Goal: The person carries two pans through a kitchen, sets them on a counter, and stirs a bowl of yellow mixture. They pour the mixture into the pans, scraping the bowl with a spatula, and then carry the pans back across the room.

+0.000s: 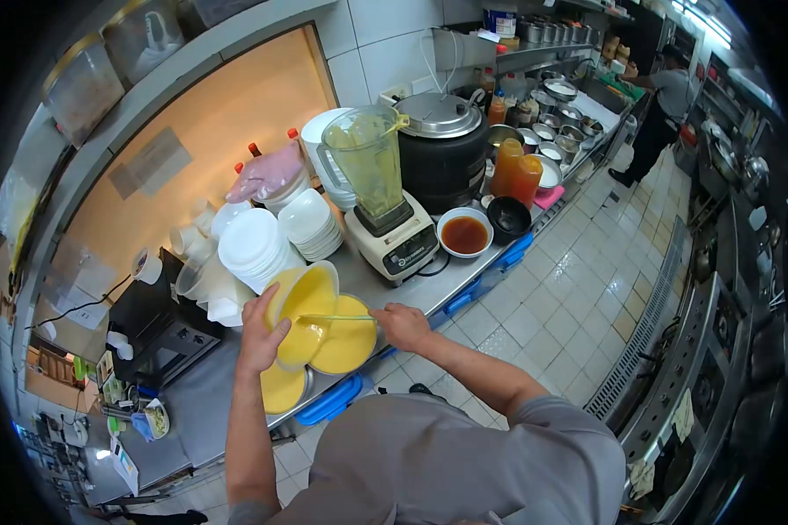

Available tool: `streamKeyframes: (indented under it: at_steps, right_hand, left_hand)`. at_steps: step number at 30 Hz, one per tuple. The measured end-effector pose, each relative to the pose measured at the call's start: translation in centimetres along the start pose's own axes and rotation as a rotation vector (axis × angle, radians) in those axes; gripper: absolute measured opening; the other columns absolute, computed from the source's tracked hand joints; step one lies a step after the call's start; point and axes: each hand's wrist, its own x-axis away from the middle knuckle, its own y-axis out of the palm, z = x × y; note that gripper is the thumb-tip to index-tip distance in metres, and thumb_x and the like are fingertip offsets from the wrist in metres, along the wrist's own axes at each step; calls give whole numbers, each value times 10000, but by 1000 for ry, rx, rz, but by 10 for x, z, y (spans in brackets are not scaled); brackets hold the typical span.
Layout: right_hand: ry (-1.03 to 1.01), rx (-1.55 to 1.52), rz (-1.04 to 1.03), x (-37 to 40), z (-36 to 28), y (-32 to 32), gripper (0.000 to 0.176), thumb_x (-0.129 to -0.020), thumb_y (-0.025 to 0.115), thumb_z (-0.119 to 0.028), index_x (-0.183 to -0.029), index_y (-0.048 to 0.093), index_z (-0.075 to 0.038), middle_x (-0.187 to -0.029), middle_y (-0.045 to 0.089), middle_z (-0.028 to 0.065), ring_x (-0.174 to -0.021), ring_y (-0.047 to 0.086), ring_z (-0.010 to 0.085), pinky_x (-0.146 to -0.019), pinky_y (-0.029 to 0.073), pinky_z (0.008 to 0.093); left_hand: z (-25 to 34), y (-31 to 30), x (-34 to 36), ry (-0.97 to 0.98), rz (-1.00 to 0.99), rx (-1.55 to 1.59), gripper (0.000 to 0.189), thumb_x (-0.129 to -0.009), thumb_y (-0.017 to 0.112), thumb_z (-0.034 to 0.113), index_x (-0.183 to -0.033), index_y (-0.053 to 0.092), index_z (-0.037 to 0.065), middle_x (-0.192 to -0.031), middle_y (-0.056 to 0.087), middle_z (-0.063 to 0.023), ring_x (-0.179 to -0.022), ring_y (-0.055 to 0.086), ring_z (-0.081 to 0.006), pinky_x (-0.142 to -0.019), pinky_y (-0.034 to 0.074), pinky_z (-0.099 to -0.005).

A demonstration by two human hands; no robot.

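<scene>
My left hand (263, 337) grips the side of a deep, whitish tub (327, 278), tilted and coated inside with a thick yellow liquid. My right hand (401, 327) is closed round the end of a thin, pale-green stick-like utensil (346, 317). The utensil's far end reaches into the tub and is hard to make out in the yellow. Under the tub's lower lip is a metal bowl (376, 341) holding yellow liquid. A second bowl (308, 385) of the same liquid sits beside it, partly hidden by the tub and my left hand.
Behind stand a blender (394, 236) with a smeared jug, stacked white plates (252, 245) and bowls (311, 223), and a large black cooker (438, 157). A bowl of brown sauce (464, 234) is nearby. Blue handles (328, 402) line the counter's front edge. Another person (670, 105) stands far right.
</scene>
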Motion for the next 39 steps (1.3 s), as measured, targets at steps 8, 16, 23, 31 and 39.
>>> streamKeyframes:
  at_steps: [8, 16, 23, 31, 39]
  right_hand:
    - [-19, -7, -25, 0, 1, -4, 438, -890, 624, -109, -1320, 691, -161, -1030, 705, 151, -1004, 723, 368, -846, 583, 497]
    - [-31, -26, -21, -3, -3, 0, 429, -909, 611, -116, -1329, 686, -161, -1030, 709, 152, -995, 720, 377, -840, 587, 506]
    - [-4, -19, -16, -9, -4, -9, 385, -926, 616, -169, -1299, 708, -190, -1017, 717, 148, -971, 714, 395, -800, 588, 538]
    - [-1, -105, 139, -20, 8, 0, 330, -954, 650, -180, -1260, 757, -239, -1011, 729, 155, -946, 723, 397, -796, 584, 539]
    - [-70, -124, 192, -36, -13, -31, 288, -982, 701, -208, -1263, 763, -192, -1010, 745, 132, -955, 724, 372, -814, 579, 489]
  left_hand:
    - [3, -3, 5, 0, -14, -17, 763, -922, 789, 382, -1587, 523, 116, -1344, 545, -224, -1293, 513, -401, -1180, 374, -467]
    - [3, -5, 11, -11, 9, -7, 759, -904, 797, 302, -1586, 526, 110, -1358, 546, -216, -1301, 513, -389, -1186, 375, -456]
    - [-17, -2, 8, 39, 35, -37, 753, -869, 783, 204, -1577, 541, 117, -1361, 580, -225, -1309, 525, -401, -1182, 388, -455]
    - [-10, -7, 4, 44, 51, -110, 725, -947, 776, 435, -1578, 548, 162, -1379, 623, -219, -1258, 529, -399, -1167, 393, -470]
    - [14, -27, -2, 55, 80, -54, 736, -968, 745, 511, -1587, 542, 167, -1378, 635, -215, -1272, 533, -388, -1168, 393, -465]
